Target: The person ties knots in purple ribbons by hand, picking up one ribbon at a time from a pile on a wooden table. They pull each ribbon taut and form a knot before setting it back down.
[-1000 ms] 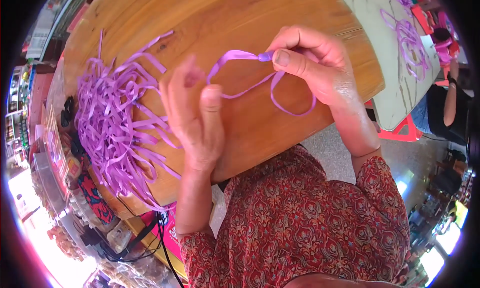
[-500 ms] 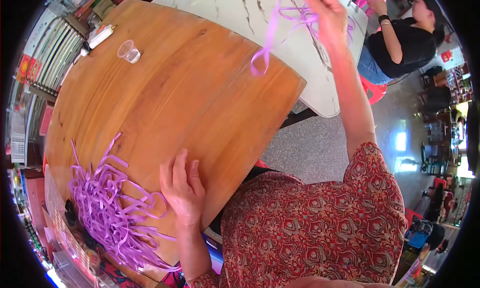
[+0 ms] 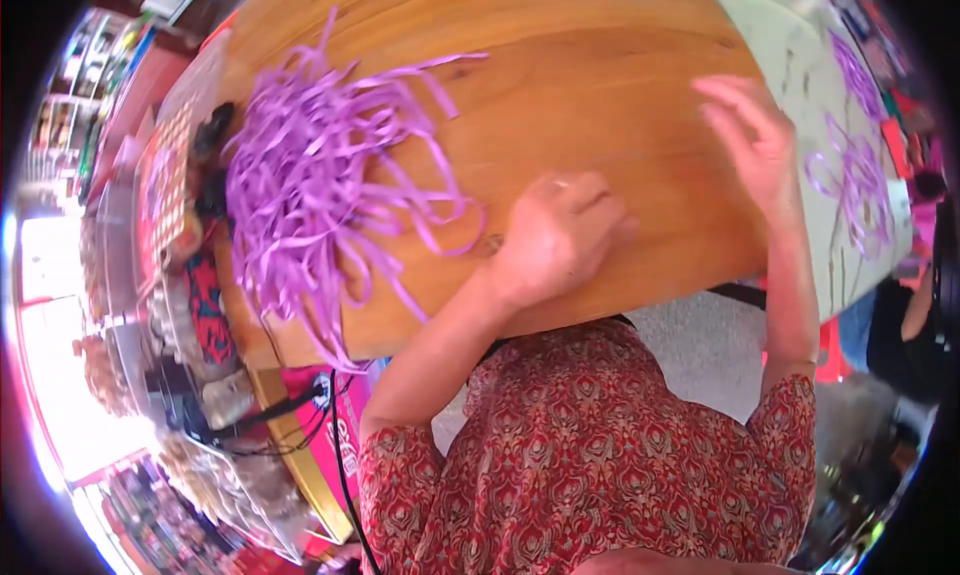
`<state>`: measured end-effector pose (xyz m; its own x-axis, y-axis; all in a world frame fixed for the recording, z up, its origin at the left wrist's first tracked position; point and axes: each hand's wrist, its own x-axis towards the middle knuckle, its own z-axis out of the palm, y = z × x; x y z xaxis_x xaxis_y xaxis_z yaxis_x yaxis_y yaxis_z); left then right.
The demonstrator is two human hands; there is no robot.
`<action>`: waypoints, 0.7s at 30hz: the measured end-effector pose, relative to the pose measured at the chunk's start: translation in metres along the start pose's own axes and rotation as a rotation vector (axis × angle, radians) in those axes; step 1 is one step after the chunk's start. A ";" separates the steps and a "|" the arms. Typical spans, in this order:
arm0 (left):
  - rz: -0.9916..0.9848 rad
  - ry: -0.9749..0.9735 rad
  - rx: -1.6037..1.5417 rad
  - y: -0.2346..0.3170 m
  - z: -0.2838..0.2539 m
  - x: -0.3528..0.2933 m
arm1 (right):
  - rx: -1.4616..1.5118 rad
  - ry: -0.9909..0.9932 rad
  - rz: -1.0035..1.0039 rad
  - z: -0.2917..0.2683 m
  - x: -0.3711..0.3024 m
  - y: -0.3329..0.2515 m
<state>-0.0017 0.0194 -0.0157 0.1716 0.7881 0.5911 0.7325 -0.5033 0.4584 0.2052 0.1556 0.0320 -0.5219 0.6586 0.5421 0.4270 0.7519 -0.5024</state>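
My left hand (image 3: 560, 237) is over the wooden tabletop near its front edge, just right of a tangled heap of purple ribbons (image 3: 310, 165). Its fingers are curled in and a little blurred; whatever they may hold is hidden. Farther right, above the table's right side, my right hand (image 3: 755, 145) has its fingers stretched and the thumb apart, holding nothing. More purple ribbon strips (image 3: 855, 190) lie looped on the white marbled table to the right, away from my right hand.
The wooden table (image 3: 600, 85) has its right edge against the white marbled table (image 3: 775, 35). A woven basket (image 3: 168, 190) and dark items crowd the left edge. Black cables (image 3: 335, 445) hang below the heap, beside a pink box (image 3: 325, 425). A person in dark clothing (image 3: 905, 335) is at the right.
The view has swung left and down. My right hand has come back from the marbled table and let go of its ribbon. My left hand has curled its fingers.
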 end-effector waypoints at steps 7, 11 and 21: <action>0.217 -0.121 -0.092 0.001 0.004 -0.014 | 0.250 -0.298 -0.533 0.126 0.067 -0.082; 0.259 -0.105 -0.110 0.001 0.006 -0.012 | 0.273 -0.310 -0.673 0.174 0.090 -0.107; 0.243 -0.138 -0.055 0.003 0.003 -0.015 | 0.103 -0.330 -0.822 0.198 0.110 -0.109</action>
<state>-0.0003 0.0075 -0.0253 0.4286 0.6812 0.5935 0.6227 -0.6987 0.3523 -0.0454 0.1399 0.0127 -0.8270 -0.1423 0.5439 -0.2365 0.9657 -0.1069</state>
